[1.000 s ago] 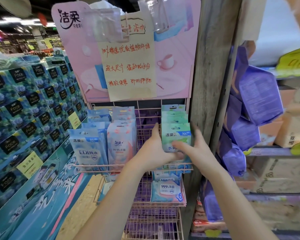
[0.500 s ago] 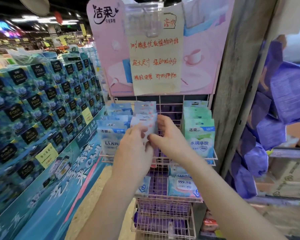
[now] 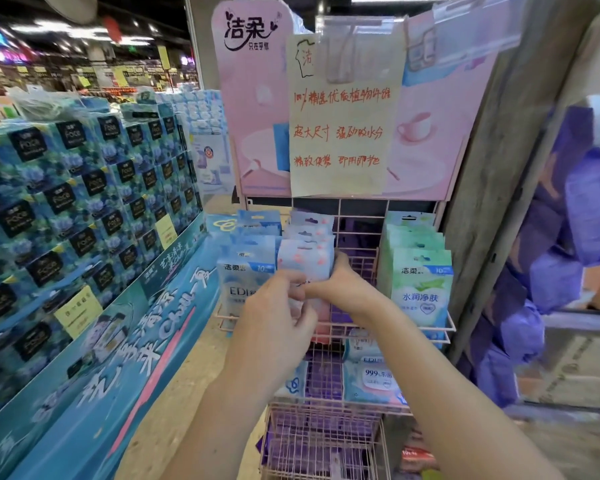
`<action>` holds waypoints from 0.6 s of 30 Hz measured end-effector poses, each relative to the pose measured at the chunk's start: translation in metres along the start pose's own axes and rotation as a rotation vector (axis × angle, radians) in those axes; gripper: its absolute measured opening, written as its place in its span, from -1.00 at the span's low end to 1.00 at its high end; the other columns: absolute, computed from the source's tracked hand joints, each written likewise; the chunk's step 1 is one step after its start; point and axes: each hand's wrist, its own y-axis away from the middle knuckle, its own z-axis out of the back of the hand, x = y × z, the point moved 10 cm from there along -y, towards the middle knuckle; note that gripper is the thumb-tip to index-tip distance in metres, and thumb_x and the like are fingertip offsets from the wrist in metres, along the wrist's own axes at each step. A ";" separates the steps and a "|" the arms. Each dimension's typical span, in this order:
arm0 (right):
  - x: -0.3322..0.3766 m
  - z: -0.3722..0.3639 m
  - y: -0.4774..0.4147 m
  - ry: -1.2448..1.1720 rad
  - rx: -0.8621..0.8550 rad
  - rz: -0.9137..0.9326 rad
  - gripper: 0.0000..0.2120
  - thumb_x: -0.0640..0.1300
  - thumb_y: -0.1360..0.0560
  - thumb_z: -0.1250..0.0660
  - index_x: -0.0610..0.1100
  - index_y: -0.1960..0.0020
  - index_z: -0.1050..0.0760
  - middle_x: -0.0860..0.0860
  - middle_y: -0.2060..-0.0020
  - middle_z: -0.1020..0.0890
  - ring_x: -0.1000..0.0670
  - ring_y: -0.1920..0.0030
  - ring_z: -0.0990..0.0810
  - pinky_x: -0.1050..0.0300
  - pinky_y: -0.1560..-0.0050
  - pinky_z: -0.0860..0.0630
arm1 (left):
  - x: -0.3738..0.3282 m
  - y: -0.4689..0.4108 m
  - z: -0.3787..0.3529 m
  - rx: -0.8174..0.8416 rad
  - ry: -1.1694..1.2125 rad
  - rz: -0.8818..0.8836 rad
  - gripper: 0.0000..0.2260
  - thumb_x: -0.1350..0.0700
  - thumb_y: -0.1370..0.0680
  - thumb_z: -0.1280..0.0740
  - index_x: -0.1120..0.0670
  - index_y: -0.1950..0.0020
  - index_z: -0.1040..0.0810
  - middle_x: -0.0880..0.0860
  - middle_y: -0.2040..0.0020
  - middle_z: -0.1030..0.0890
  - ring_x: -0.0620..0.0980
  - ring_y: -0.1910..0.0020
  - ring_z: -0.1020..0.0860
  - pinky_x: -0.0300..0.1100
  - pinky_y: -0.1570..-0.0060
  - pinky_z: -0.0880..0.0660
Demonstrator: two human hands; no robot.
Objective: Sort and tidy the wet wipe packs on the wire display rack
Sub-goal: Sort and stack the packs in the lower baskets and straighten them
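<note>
The pink wire display rack (image 3: 357, 263) holds three rows of wet wipe packs on its top shelf: blue packs (image 3: 245, 271) at left, pink-and-white packs (image 3: 305, 263) in the middle, green packs (image 3: 418, 278) at right. My left hand (image 3: 274, 317) and my right hand (image 3: 340, 289) both grip the front pink-and-white pack from either side, fingers meeting over its lower half. Between the pink and green rows the shelf has a bare gap. More packs (image 3: 374, 379) lie flat on the shelf below.
A pink brand board with a handwritten paper sign (image 3: 340, 133) stands above the rack. Stacked blue tissue boxes (image 3: 77, 202) fill the left. A wooden post (image 3: 499, 185) and purple bagged goods (image 3: 568, 265) stand close on the right.
Both hands left the green packs at the right and moved left onto the front pink-and-white pack. The camera has come closer to the rack.
</note>
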 end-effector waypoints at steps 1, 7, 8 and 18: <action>-0.001 -0.002 0.001 0.007 0.043 0.001 -0.30 -0.25 -0.36 -0.59 -0.11 -0.37 -0.29 0.14 -0.06 -0.60 0.27 0.01 -0.61 0.40 0.14 -0.54 | 0.000 0.000 -0.001 0.004 0.003 -0.008 -0.69 0.05 -0.57 -0.38 -0.15 -0.30 -0.48 -0.21 0.03 -0.60 -0.29 0.14 -0.58 -0.29 0.07 -0.53; 0.002 0.001 0.005 -0.007 0.006 0.019 -0.52 -0.29 -0.35 -0.57 0.03 -0.12 -0.44 0.13 0.04 -0.68 0.24 0.10 -0.67 0.32 0.14 -0.58 | 0.001 -0.002 -0.009 0.041 0.072 -0.039 -0.68 0.03 -0.58 -0.38 -0.13 -0.32 -0.48 -0.19 -0.01 -0.59 -0.31 0.13 -0.58 -0.44 0.14 -0.48; 0.006 0.005 0.006 -0.020 -0.033 0.043 -0.54 -0.34 -0.34 -0.55 0.06 -0.06 -0.48 0.13 0.08 -0.70 0.22 0.11 -0.69 0.32 0.14 -0.60 | 0.001 -0.002 -0.010 0.044 0.085 -0.049 -0.68 0.02 -0.58 -0.38 -0.12 -0.33 -0.48 -0.19 -0.02 -0.58 -0.31 0.11 -0.57 -0.44 0.13 -0.48; 0.040 0.054 0.025 -0.153 -0.200 0.179 -0.24 -0.44 -0.20 -0.56 -0.07 -0.31 -0.40 -0.04 -0.07 -0.70 -0.02 -0.04 -0.72 -0.05 -0.01 -0.69 | -0.024 0.008 -0.021 -0.101 0.099 -0.156 -0.38 0.19 -0.54 -0.41 0.12 -0.56 -0.24 0.03 -0.45 -0.31 -0.03 -0.48 -0.31 -0.14 -0.48 -0.30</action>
